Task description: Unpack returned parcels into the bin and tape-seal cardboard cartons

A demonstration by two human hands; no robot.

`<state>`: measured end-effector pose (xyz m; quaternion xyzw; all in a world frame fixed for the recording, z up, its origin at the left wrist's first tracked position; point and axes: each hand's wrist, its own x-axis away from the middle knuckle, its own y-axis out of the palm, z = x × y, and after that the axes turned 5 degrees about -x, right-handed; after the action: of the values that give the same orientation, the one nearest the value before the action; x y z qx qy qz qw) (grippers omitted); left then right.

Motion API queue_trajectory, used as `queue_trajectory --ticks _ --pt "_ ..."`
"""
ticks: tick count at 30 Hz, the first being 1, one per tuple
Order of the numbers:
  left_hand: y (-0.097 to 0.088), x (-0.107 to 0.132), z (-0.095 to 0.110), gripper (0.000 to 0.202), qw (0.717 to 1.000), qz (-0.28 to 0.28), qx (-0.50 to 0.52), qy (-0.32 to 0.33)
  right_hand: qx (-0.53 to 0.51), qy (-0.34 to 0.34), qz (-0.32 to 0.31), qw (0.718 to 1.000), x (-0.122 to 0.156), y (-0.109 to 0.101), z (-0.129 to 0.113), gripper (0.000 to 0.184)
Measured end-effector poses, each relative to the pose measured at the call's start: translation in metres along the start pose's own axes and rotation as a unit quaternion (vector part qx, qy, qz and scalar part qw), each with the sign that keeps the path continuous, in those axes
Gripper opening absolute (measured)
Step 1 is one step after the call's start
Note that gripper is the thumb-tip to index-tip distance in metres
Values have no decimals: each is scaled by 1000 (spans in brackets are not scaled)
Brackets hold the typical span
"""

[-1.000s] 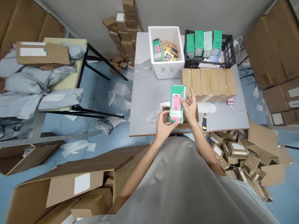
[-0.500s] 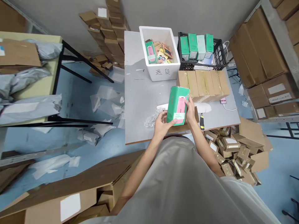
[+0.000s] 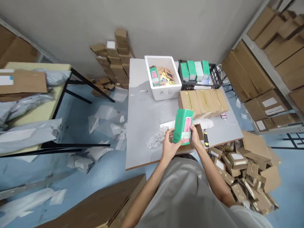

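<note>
A green box (image 3: 179, 126) with a pink bottle-like picture on its front is held between my two hands, tilted above the table's near edge. My left hand (image 3: 171, 144) grips its lower left side, thumb across the front. My right hand (image 3: 195, 136) holds the right side. Under the box lies an open brown carton (image 3: 199, 131), partly hidden by the box and my hands. Crumpled clear bubble wrap (image 3: 156, 139) lies left of my left hand. A yellow and black utility knife (image 3: 206, 138) rests right of my right hand.
Behind stand a white foam bin (image 3: 166, 93) with small packages and a black crate (image 3: 215, 79) with several green boxes. Taped brown cartons (image 3: 204, 101) sit before the crate. Empty cartons (image 3: 247, 171) pile on the floor at right; a side table (image 3: 59, 95) holds parcels at left.
The head view has tilted up, so the table sits lower in the picture. The green box has turned, showing more of its left side. Both hands still hold it.
</note>
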<state>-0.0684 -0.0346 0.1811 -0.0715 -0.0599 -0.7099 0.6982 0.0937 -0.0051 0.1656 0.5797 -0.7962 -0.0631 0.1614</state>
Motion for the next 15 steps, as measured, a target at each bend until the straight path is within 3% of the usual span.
queue_trajectory --ticks 4,8,11,15 --pt "1 -15 0 81 985 -27 130 -114 73 73 -74 992 21 -16 -5 64" --pt "2 -40 10 86 978 -21 163 -127 59 133 -114 983 8 -17 -18 80" --pt "4 -83 24 85 981 -11 163 -106 46 86 -135 986 -37 -1 -30 78" --pt "6 -169 54 71 988 20 148 -22 29 11 -152 988 -127 40 -43 73"
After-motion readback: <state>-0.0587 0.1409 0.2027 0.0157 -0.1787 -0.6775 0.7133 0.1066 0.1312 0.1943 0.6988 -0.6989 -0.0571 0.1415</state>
